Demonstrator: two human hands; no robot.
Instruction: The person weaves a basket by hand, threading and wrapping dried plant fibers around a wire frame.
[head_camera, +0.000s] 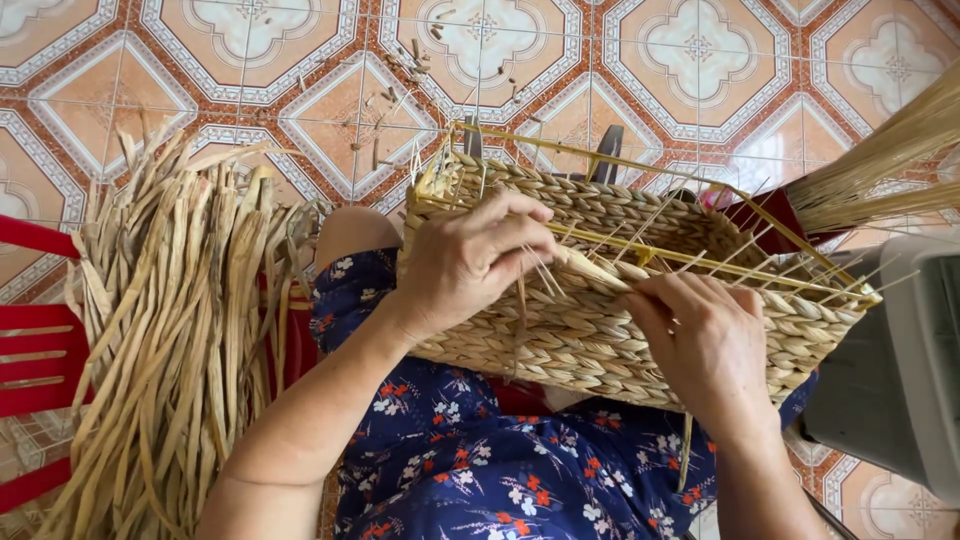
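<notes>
1. A half-woven basket (600, 330) of braided straw-coloured fibre rests on the person's lap, tipped so its side faces the camera; its lower wall is plaited and thin yellow frame rods (700, 262) run along its upper edge.
2. The left hand (470, 262) lies over the basket's top left part, fingers curled and pressed together, pinching a flat fibre strand (590, 270) against the weave.
3. The right hand (700, 340) rests on the basket wall just right of centre, its fingers closed on the other end of that same strand, so the strand runs between the two hands.
4. Thin upright stakes stick out of the weave near the rim, between and beyond the hands.
5. A large bundle of dried reed strips (180, 340) lies draped over a red plastic chair (35, 350) to the person's left, just beside the left forearm.
6. A sheaf of finer straw (880, 170) fans in from the upper right, its base in a dark red holder.
7. A grey plastic object (890, 370) stands at the right, close to the basket's corner.
8. The floor (700, 60) is patterned orange and white tile, with small fibre scraps scattered beyond the basket.
9. The person wears a dark blue floral garment (480, 450).
</notes>
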